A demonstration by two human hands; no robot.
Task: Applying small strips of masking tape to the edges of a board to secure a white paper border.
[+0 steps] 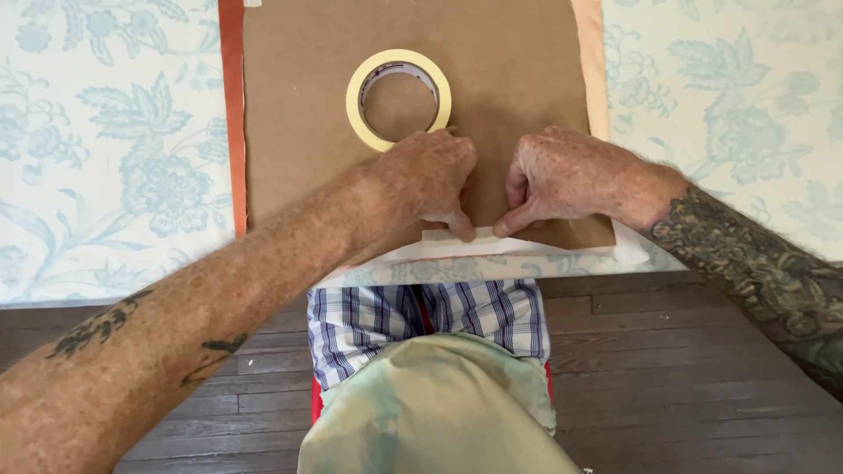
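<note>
A brown cardboard sheet (518, 79) lies on a table covered with a pale blue floral cloth (114, 158). A roll of cream masking tape (399, 98) rests flat on the cardboard, just above my hands. My left hand (428, 178) and my right hand (562, 178) sit side by side at the cardboard's near edge. Both press thumb and fingertips onto a strip of cream tape (479, 235) laid along that edge, over white paper (492, 250) sticking out beneath.
An orange border (234, 114) shows along the cardboard's left side and a peach one (590, 61) along its right. Below the table edge are my plaid shorts (421, 320), pale green shirt (439, 412) and a dark wooden floor (685, 377).
</note>
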